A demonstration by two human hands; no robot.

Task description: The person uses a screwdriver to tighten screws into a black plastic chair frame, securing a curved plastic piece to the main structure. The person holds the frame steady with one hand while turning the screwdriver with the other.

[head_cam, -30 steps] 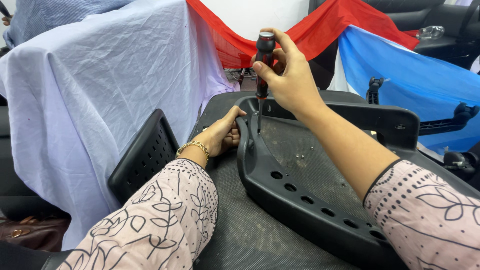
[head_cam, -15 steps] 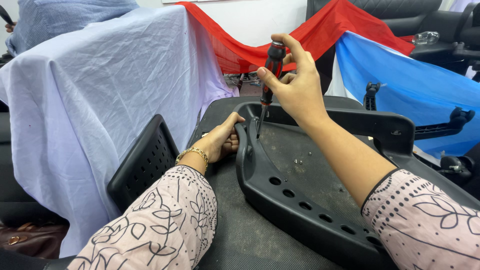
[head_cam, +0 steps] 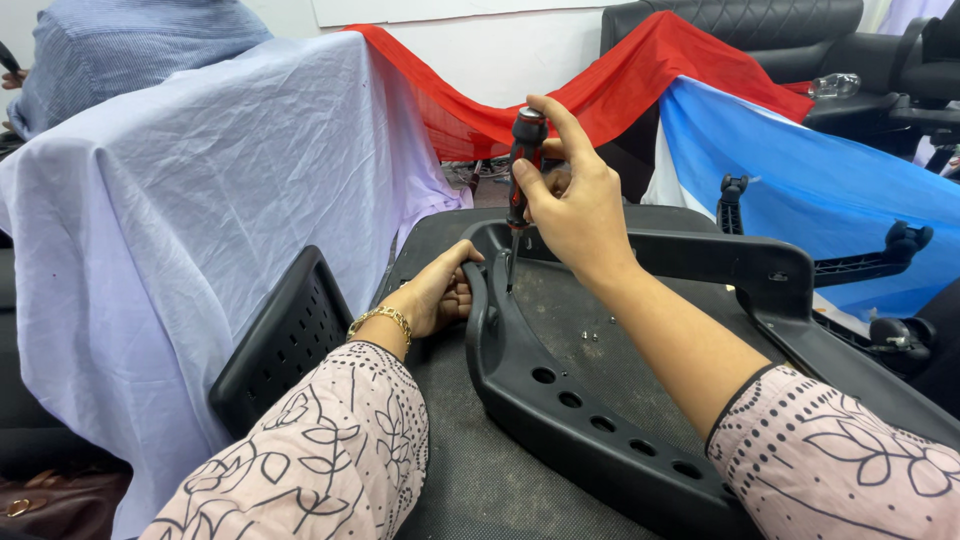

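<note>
My right hand [head_cam: 570,205] grips a black and red screwdriver [head_cam: 521,165] held upright, its tip down on the inner edge of a black plastic chair frame [head_cam: 560,400]. My left hand [head_cam: 440,292] clasps the frame's curved left rim just beside the tip. The frame lies on a dark padded seat cushion [head_cam: 480,470]. A few small screws [head_cam: 590,335] lie loose on the cushion inside the frame. Both arms wear pale patterned sleeves, and a gold bracelet sits on my left wrist.
A black perforated panel [head_cam: 285,335] leans at the cushion's left edge. Pale lilac cloth [head_cam: 190,220] covers something at left, red cloth [head_cam: 620,90] hangs behind, blue cloth [head_cam: 810,170] at right. Black chair arm parts [head_cam: 880,260] lie at right. A person in a striped shirt [head_cam: 120,40] sits far left.
My right hand and the screwdriver have shifted slightly in the picture as my head moved. The left hand keeps its hold on the frame rim.
</note>
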